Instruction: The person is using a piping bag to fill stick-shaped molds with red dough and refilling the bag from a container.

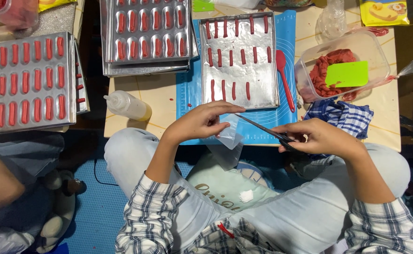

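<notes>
Head view, left hand (199,121) fingers pinching clear plastic bag (228,135), right hand (317,136) fingers gripping scissors (267,131)

Clear plastic bag (229,134) pinched; scissors (267,131) open.

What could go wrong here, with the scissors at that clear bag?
1. The scissors in the right hand point at the left hand pinching the clear plastic bag; fingertips could get nicked.
2. The bag is limp, so the cut may wander.
3. The squeeze bottle lies at the table edge and could roll off.
</notes>
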